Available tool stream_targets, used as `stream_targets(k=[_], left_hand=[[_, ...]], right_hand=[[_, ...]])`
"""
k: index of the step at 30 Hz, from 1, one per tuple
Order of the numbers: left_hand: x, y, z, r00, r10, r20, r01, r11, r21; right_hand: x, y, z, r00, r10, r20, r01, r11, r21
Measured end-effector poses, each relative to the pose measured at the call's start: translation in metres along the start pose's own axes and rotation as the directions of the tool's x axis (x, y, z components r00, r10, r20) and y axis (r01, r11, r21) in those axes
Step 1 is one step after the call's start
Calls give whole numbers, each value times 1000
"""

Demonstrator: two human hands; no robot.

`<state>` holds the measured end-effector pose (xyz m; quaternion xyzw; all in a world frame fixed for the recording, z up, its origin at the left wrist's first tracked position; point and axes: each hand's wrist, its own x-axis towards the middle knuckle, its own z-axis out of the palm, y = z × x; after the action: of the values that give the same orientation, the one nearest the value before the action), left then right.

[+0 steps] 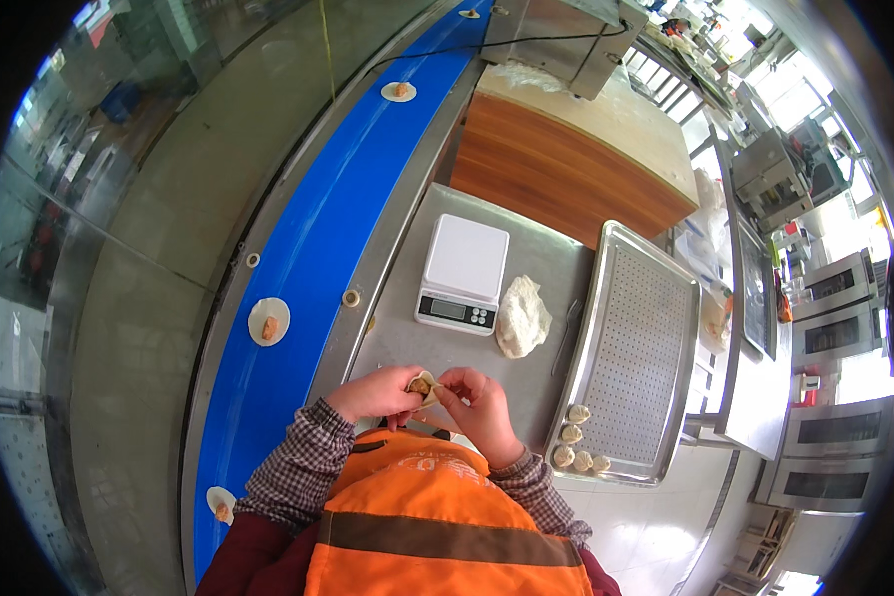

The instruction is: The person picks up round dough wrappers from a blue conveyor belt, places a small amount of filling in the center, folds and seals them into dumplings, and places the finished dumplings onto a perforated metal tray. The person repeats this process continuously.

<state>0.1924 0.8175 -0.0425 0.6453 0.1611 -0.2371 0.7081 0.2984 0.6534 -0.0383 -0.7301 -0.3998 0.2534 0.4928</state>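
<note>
My left hand (378, 395) cups a round dough wrapper (430, 396) with brown filling (419, 386) showing in its middle. On the wrapper's right edge, the thumb and fingers of my right hand (479, 406) pinch the dough. Both hands are above the near end of a steel table (395, 346), close to my orange apron (447, 514). To the left runs a blue conveyor belt (309, 261), carrying flat wrappers topped with filling, among them one wrapper (257, 331) beside my left forearm. Several pleated buns (582, 460) sit in the near corner of a perforated metal tray (626, 335).
Beyond my hands stands a white digital scale (465, 257), with a crumpled white cloth or bag (523, 316) at its right. A fork (566, 335) lies beside the tray. Farther back are a wooden box-like table (551, 164) and a steel machine (559, 37) over the belt.
</note>
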Motion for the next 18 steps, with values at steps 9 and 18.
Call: stream_targets(k=[9,18], left_hand=[[-3,7,13,993,12,-120,-88,754,-651],[1,-9,20,984,3,-176,-92,859,-504]], right_hand=[[0,-1,-3,988,152,-7,-152,987,53],[1,-1,3,983,186,-3,-184,972,144]])
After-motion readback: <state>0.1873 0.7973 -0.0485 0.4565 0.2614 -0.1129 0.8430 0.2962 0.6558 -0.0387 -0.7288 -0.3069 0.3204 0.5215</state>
